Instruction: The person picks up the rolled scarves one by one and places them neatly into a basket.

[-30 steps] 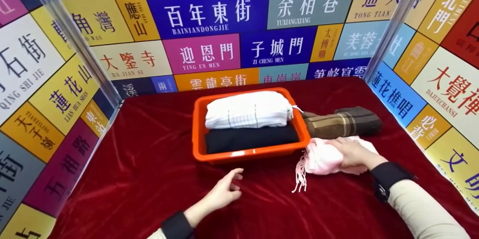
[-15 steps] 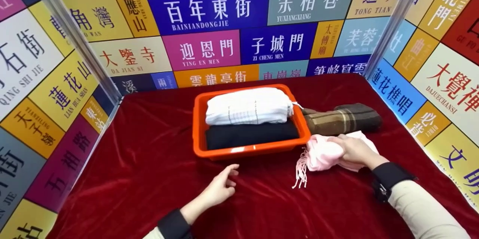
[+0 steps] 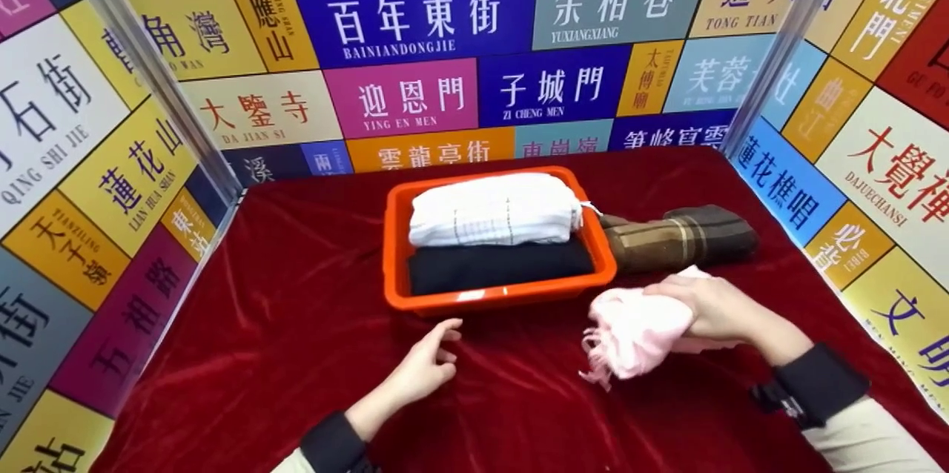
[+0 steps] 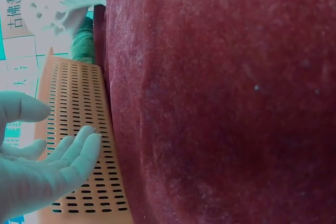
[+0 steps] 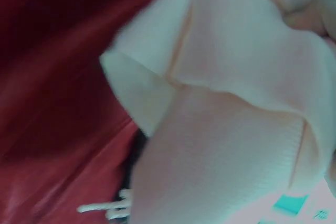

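Pale pink scarf (image 3: 630, 336) in the grip of the right hand (image 3: 723, 310). Just beyond the grip, a brown bundle (image 3: 682, 239) with darker and pale tan plaid bands. Left of the grip, a bright orange basket (image 3: 391, 258) holds a white cloth (image 3: 489, 210) with thin dark lines and a faint check, and a plain near-black cloth (image 3: 497, 269). Beneath, deep red velvet (image 3: 259, 332). Behind the grip, a black wristband (image 3: 823, 384) and cream sleeve (image 3: 875, 440).

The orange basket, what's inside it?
A white cloth at the back and a dark cloth in front. They hide most of the bottom of the basket, so anything underneath them can't be seen.
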`<control>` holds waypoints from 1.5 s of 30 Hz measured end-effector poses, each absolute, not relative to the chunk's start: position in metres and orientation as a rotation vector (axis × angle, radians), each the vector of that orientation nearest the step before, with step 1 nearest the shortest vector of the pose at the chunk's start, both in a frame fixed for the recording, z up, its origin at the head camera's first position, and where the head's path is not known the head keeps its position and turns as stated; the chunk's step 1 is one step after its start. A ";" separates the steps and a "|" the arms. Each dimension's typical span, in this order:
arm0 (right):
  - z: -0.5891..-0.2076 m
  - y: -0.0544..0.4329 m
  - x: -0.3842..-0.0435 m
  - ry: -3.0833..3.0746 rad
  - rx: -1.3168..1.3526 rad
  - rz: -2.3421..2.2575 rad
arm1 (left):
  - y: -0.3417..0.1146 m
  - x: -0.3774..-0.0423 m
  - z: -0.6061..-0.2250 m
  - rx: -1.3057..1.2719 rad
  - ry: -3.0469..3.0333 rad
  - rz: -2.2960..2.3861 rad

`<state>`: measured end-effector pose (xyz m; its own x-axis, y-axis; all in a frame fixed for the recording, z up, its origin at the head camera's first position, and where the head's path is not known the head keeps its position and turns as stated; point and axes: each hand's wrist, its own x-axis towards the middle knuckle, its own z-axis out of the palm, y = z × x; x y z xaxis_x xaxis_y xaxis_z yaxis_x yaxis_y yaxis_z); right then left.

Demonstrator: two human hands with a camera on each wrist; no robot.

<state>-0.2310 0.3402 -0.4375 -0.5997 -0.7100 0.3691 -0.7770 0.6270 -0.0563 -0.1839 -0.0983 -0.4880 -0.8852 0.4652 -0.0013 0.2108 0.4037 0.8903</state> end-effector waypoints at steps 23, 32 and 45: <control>-0.479 0.130 -0.233 -2.437 1.476 0.272 | -0.072 -0.204 -0.479 0.962 2.966 0.844; -0.496 0.158 -0.238 -2.692 1.511 0.177 | -0.078 -0.213 -0.498 0.859 2.881 0.567; -0.502 0.199 -0.248 -3.080 1.458 0.788 | -0.084 -0.225 -0.494 0.788 2.623 0.638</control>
